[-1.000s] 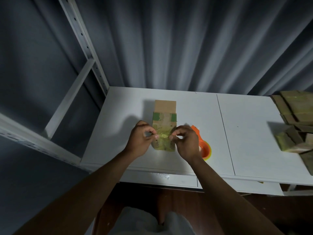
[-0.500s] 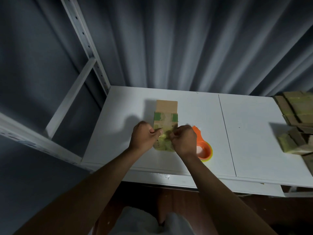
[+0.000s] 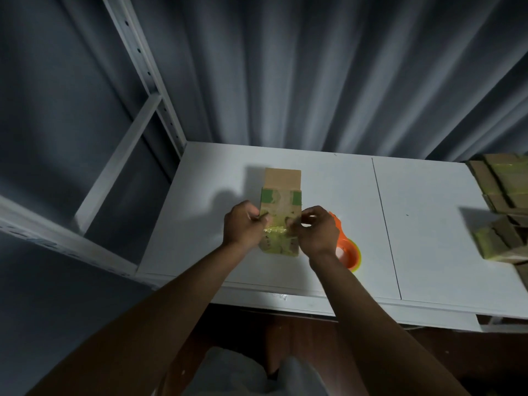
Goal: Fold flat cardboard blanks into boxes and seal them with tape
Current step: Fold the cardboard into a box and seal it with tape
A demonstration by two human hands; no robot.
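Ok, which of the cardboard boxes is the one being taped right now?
The box mid-table, between the left hand and right hand, which pinch tape across it. The stacked boxes at the right edge lie untouched.

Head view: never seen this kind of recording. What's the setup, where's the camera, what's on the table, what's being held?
There is no machine here: a person works with two bare hands, and the one camera sits on their head, looking forward and down along both forearms.

On the white table lies a small cardboard box with green patches and yellowish tape over it. The left hand and right hand each pinch one end of a short strip of yellow tape stretched across the box; I can't tell whether it is stuck down yet.

Just right of the right hand is an orange tape dispenser. At the table's far right edge is a pile of taped cardboard boxes. A grey curtain hangs behind.
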